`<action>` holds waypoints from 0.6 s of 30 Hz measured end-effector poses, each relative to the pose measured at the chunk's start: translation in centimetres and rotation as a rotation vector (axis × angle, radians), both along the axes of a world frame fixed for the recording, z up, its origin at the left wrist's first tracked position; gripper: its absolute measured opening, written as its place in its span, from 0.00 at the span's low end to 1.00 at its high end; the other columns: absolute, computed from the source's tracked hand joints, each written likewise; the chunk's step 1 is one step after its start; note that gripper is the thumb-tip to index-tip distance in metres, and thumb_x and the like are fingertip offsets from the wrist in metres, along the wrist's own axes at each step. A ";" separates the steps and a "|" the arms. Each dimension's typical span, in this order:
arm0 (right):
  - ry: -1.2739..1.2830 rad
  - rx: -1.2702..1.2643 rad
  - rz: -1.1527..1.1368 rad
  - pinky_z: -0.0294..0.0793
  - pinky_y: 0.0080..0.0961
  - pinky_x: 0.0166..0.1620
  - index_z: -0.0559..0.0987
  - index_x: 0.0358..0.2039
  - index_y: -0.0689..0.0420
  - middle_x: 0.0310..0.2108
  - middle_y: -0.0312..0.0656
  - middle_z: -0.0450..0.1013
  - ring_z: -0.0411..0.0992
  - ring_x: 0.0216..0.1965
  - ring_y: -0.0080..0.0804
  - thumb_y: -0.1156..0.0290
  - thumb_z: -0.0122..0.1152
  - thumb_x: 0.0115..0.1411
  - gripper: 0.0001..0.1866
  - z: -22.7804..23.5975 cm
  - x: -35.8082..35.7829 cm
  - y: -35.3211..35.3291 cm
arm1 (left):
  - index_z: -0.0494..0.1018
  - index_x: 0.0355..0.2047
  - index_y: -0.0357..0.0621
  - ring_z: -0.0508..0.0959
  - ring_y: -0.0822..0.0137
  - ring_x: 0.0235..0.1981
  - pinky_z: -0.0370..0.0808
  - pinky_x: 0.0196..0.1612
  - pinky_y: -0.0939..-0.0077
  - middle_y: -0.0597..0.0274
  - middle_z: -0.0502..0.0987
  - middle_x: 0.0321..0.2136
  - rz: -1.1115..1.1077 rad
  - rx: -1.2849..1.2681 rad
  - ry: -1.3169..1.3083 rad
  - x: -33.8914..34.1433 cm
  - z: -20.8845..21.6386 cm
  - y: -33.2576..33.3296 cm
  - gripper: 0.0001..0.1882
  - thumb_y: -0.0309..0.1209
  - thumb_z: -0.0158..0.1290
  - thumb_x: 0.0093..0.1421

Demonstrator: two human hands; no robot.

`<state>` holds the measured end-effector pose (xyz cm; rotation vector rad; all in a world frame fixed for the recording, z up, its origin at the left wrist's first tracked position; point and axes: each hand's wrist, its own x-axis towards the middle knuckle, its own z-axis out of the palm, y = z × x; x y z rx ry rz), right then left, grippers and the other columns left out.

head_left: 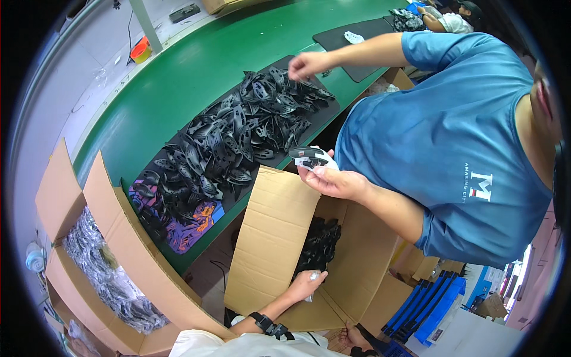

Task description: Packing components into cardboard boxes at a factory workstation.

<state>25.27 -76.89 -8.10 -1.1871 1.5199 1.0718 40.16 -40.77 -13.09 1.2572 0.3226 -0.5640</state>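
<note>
My left hand [307, 284], with a black strap on its wrist, is over the near side of an open cardboard box [357, 268]. Its fingers are closed around something small and white, too little exposed to name. Inside the box, just beyond that hand, lies a heap of black plastic parts [319, 245]. At the box's lower outer edge is my right hand [355, 338], small and dim at the picture's rim. It appears to touch the cardboard, but how its fingers are set is unclear.
Across the box a co-worker in a blue shirt [440, 137] holds a black-and-white curved part [312, 157], one hand over a pile of black parts [238, 131] on the green table [172, 77]. Left stands a carton [128, 238] of plastic-wrapped items; blue-black trays [425, 306] are at right.
</note>
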 end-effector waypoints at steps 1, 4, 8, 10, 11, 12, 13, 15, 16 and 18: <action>-0.003 -0.005 0.000 0.61 0.27 0.26 0.60 0.26 0.51 0.20 0.31 0.48 0.52 0.21 0.27 0.43 0.45 0.67 0.25 0.1 -0.1 0.0 | 0.71 0.20 0.37 0.67 0.75 0.17 0.65 0.23 0.73 0.66 0.70 0.15 0.002 -0.002 -0.001 -0.2 0.1 -0.3 0.22 0.41 0.51 0.67; -0.010 -0.009 0.016 0.61 0.27 0.26 0.61 0.27 0.51 0.20 0.32 0.49 0.53 0.21 0.28 0.43 0.45 0.68 0.24 0.4 0.1 0.2 | 0.72 0.21 0.37 0.72 0.73 0.18 0.74 0.23 0.74 0.66 0.71 0.17 0.125 -0.136 -0.070 -0.3 0.1 -0.5 0.22 0.42 0.53 0.66; -0.007 0.052 0.023 0.62 0.28 0.27 0.63 0.28 0.52 0.20 0.32 0.50 0.54 0.21 0.28 0.43 0.45 0.68 0.24 1.1 1.2 3.9 | 0.73 0.22 0.35 0.78 0.69 0.20 0.84 0.22 0.69 0.58 0.75 0.19 -0.041 -0.364 0.289 -0.8 -0.2 0.4 0.24 0.45 0.53 0.65; -0.016 0.025 0.028 0.63 0.28 0.27 0.64 0.29 0.53 0.19 0.33 0.50 0.55 0.21 0.29 0.43 0.45 0.68 0.24 2.7 2.1 4.0 | 0.73 0.23 0.35 0.79 0.67 0.17 0.81 0.20 0.71 0.57 0.75 0.17 -0.106 -0.389 0.262 0.4 1.3 0.8 0.24 0.46 0.53 0.65; -0.017 0.022 0.031 0.63 0.28 0.27 0.64 0.29 0.53 0.19 0.33 0.50 0.55 0.21 0.29 0.43 0.44 0.68 0.25 2.8 2.2 4.1 | 0.74 0.23 0.36 0.79 0.66 0.15 0.78 0.17 0.72 0.59 0.74 0.14 -0.124 -0.363 0.256 0.6 1.5 0.9 0.24 0.47 0.53 0.65; -0.019 0.019 0.034 0.63 0.28 0.27 0.65 0.29 0.53 0.19 0.33 0.51 0.55 0.21 0.29 0.43 0.44 0.68 0.25 2.9 2.3 4.2 | 0.74 0.23 0.36 0.79 0.66 0.15 0.78 0.17 0.72 0.59 0.74 0.14 -0.120 -0.365 0.254 0.7 1.6 1.1 0.24 0.47 0.53 0.65; -0.023 0.016 0.035 0.63 0.28 0.27 0.65 0.30 0.54 0.19 0.33 0.51 0.56 0.21 0.30 0.43 0.44 0.68 0.25 2.9 2.3 4.3 | 0.73 0.22 0.38 0.78 0.67 0.14 0.76 0.16 0.74 0.60 0.73 0.13 -0.142 -0.364 0.262 0.8 1.9 1.3 0.25 0.48 0.52 0.65; -0.030 0.014 0.032 0.64 0.29 0.28 0.66 0.30 0.54 0.19 0.33 0.51 0.56 0.21 0.30 0.43 0.44 0.68 0.25 2.8 2.1 4.6 | 0.73 0.21 0.39 0.77 0.68 0.13 0.74 0.14 0.76 0.61 0.73 0.12 -0.167 -0.359 0.268 0.4 1.4 1.1 0.25 0.48 0.52 0.65; -0.034 0.019 0.031 0.64 0.29 0.28 0.67 0.30 0.54 0.19 0.33 0.51 0.57 0.21 0.30 0.43 0.44 0.68 0.25 2.5 2.1 4.7 | 0.71 0.19 0.41 0.74 0.70 0.11 0.70 0.13 0.77 0.63 0.71 0.11 -0.139 -0.301 0.212 -0.1 0.5 0.6 0.25 0.48 0.52 0.66; -0.037 0.031 0.010 0.64 0.29 0.28 0.68 0.31 0.55 0.19 0.34 0.52 0.57 0.21 0.31 0.43 0.44 0.68 0.25 1.9 1.5 4.7 | 0.69 0.17 0.43 0.71 0.73 0.09 0.66 0.12 0.78 0.65 0.69 0.09 -0.126 -0.231 0.161 -0.7 0.3 0.3 0.26 0.48 0.52 0.66</action>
